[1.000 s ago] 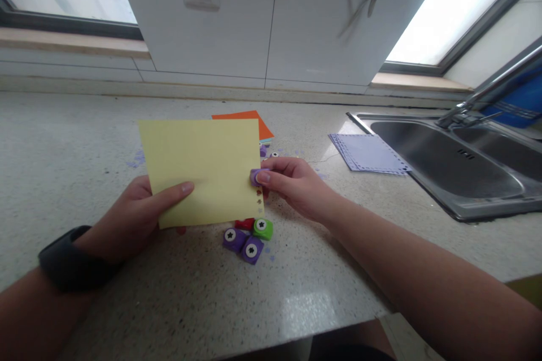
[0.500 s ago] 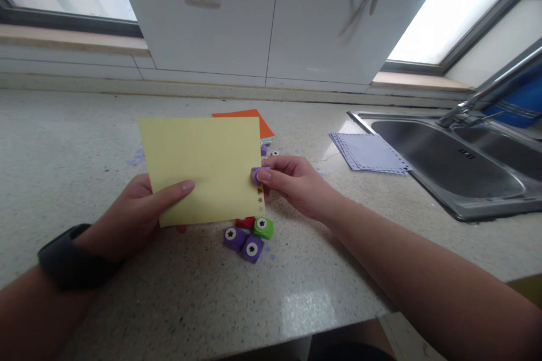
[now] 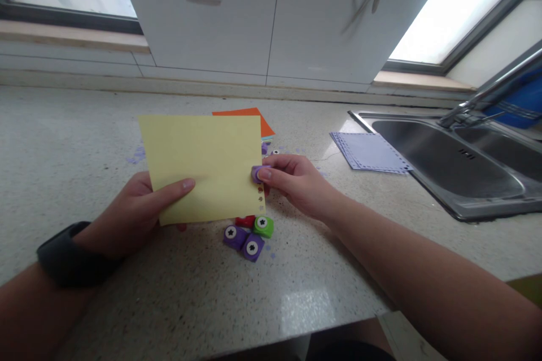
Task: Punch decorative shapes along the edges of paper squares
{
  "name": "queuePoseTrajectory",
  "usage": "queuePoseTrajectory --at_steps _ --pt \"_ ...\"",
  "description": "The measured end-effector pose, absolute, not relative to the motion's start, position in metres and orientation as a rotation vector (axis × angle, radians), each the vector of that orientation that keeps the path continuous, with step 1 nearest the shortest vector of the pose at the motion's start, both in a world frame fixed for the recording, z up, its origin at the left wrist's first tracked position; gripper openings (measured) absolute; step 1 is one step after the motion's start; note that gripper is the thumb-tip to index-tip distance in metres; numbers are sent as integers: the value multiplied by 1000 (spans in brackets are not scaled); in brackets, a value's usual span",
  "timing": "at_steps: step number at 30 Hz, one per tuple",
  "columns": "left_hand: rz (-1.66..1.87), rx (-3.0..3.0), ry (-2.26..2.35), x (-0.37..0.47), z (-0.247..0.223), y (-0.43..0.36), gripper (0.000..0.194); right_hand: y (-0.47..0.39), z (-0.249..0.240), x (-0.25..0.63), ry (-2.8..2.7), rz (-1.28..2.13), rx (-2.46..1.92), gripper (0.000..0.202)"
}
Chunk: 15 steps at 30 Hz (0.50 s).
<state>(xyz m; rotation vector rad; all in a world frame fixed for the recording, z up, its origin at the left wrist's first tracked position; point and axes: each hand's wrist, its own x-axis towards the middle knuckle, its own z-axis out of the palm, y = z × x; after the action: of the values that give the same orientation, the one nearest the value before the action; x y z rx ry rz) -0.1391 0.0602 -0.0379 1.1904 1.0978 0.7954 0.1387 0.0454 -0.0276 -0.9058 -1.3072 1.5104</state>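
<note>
My left hand [image 3: 146,200] grips a sheet of yellow paper [image 3: 203,158] at its lower left, thumb on top and the other fingers hidden beneath. At the sheet's right edge, my right hand [image 3: 292,183] pinches a small purple craft punch [image 3: 256,174] that sits over the paper's border. Just below the punch, a short row of small punched holes runs down that edge. Under the sheet's lower right corner lie a green punch [image 3: 263,227], a red punch [image 3: 245,221] partly covered by the paper, and two purple punches [image 3: 253,247] with white-topped buttons.
Orange paper [image 3: 265,123] lies behind the yellow sheet, with a few more punches [image 3: 275,153] near it. Lilac sheets with punched borders [image 3: 368,151] rest beside the steel sink [image 3: 457,180]. Purple paper bits [image 3: 138,155] are scattered on the speckled counter [image 3: 169,304].
Almost nothing differs. The view has shifted very slightly; both hands keep their hold on the yellow paper and the purple punch at the same edge.
</note>
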Motion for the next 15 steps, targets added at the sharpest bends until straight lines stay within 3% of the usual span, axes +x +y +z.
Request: queuePoseTrajectory --at_steps 15 --pt "792 1176 1115 -138 -36 59 33 42 -24 135 -1310 1489 -951 23"
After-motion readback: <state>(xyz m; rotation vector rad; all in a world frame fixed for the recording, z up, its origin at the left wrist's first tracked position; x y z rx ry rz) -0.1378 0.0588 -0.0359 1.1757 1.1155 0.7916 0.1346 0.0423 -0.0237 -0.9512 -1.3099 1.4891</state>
